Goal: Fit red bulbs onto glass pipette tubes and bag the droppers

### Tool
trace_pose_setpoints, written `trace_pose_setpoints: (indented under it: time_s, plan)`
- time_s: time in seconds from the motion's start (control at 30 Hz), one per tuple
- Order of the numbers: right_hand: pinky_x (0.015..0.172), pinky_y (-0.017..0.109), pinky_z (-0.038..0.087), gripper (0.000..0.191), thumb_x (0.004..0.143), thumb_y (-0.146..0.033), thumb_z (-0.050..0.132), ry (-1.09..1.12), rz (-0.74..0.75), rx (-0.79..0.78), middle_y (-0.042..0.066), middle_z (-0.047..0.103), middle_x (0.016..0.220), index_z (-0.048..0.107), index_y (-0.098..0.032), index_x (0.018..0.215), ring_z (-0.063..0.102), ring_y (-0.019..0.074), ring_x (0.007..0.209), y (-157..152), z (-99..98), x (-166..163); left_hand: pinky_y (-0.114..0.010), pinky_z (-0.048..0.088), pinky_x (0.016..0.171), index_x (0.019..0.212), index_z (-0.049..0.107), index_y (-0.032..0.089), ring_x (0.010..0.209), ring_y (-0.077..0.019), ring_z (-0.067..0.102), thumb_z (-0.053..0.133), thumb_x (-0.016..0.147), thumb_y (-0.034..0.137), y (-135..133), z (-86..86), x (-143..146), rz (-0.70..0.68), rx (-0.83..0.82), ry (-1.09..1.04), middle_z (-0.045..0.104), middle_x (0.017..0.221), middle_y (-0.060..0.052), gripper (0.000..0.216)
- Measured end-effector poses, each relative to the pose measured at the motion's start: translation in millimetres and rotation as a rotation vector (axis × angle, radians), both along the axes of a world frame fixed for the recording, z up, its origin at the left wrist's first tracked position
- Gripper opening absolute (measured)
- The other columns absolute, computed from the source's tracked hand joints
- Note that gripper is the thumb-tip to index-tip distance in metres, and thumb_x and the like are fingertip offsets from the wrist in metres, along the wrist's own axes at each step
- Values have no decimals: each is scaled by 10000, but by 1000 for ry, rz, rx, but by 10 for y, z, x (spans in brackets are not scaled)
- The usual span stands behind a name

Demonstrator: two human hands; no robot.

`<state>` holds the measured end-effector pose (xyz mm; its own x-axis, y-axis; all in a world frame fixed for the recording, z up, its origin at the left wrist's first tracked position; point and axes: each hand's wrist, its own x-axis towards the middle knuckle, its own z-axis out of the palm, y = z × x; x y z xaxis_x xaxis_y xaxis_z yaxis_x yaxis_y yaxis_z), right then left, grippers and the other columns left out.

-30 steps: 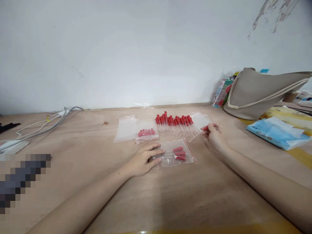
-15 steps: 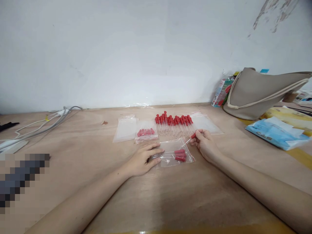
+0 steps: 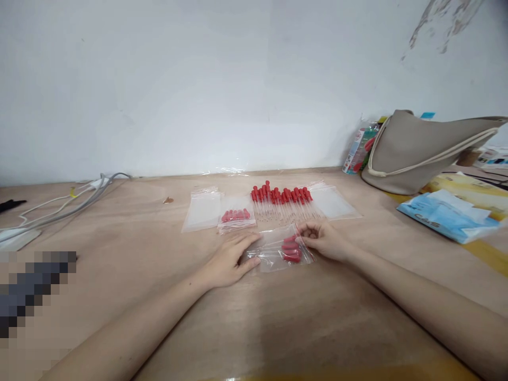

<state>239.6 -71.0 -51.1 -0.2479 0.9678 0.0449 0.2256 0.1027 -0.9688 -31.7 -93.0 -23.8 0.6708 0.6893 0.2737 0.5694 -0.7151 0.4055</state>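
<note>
A clear zip bag [image 3: 273,264] lies flat with its mouth to the right, holding several droppers with red bulbs [image 3: 291,253] and thin clear stems. On its left end rests my left hand [image 3: 232,259], thumb and fingers spread and pressing on the plastic. At the bag's mouth my right hand [image 3: 323,241] pinches the red bulb of one more dropper [image 3: 291,238], whose stem lies inside the bag. The fingertips partly hide that bulb. Behind the hands, a row of loose droppers [image 3: 281,197] lies on the table, red bulbs toward the wall.
Left of the row are a filled zip bag [image 3: 237,216] and flat zip bags [image 3: 201,209]; more flat bags [image 3: 337,201] lie right. A grey bag [image 3: 413,153], a bottle [image 3: 357,151] and a blue tissue pack [image 3: 444,217] stand far right. Cables [image 3: 87,198] run at left.
My right hand has moved left to the bag's mouth, and the dropper in it has slid into the bag beside the others. My left hand stays on the bag's left end.
</note>
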Motion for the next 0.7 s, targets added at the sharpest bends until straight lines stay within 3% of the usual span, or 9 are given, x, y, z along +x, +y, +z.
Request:
trace_pose_setpoints:
  time_s: [0.07, 0.17, 0.23, 0.3, 0.5, 0.6, 0.7]
  plan:
    - [481, 225, 387, 244, 661, -393, 648, -63, -8, 109, -29, 527, 566, 631, -159, 724, 467, 87, 507, 16, -29, -39, -394, 344, 1012, 1265, 424, 213, 1197, -214, 423, 489, 846, 357, -1, -2, 2, 2, 0, 6, 469, 1299, -75, 448]
    - [625, 269, 459, 238, 734, -382, 564, -108, 67, 258, 32, 581, 792, 656, -165, 695, 553, 129, 695, 17, 2, -89, -390, 340, 1012, 1266, 417, 217, 1198, -210, 421, 485, 848, 355, 3, -6, 5, -5, 2, 1, 466, 1301, -73, 445]
    - [697, 288, 468, 242, 754, -372, 529, -152, 179, 265, 42, 586, 880, 665, -175, 721, 569, 145, 771, 21, 62, -77, -394, 350, 1000, 1260, 416, 220, 1186, -213, 432, 485, 848, 349, 4, -5, 9, -11, -2, -14, 475, 1290, -76, 437]
    - [680, 283, 468, 233, 744, -373, 529, -203, 198, 228, 28, 604, 844, 664, -185, 773, 573, 142, 740, 56, 131, -25, -394, 367, 978, 1213, 444, 217, 1155, -214, 458, 489, 845, 337, 2, 1, 13, -14, -10, -34, 500, 1255, -78, 390]
    - [583, 250, 415, 167, 716, -293, 545, -503, -258, 302, 12, 627, 653, 646, -165, 753, 512, 119, 561, 444, 292, 137, -384, 390, 928, 1002, 481, 198, 1075, -214, 499, 506, 826, 306, -19, 23, 17, -12, -47, -66, 535, 1184, -80, 208]
    - [634, 244, 412, 159, 715, -236, 535, -621, -365, 390, 20, 648, 719, 648, -164, 801, 542, 126, 629, 714, 345, 104, -378, 398, 904, 976, 469, 198, 1063, -216, 499, 498, 826, 303, -20, 23, 14, -9, -67, -74, 530, 1183, -84, 186]
    - [658, 254, 413, 210, 735, -293, 529, -736, -427, 401, 36, 655, 766, 650, -173, 857, 571, 153, 709, 932, 376, -11, -362, 407, 876, 944, 464, 194, 1042, -214, 506, 495, 825, 311, -20, 26, 13, 2, -79, -76, 534, 1167, -88, 171]
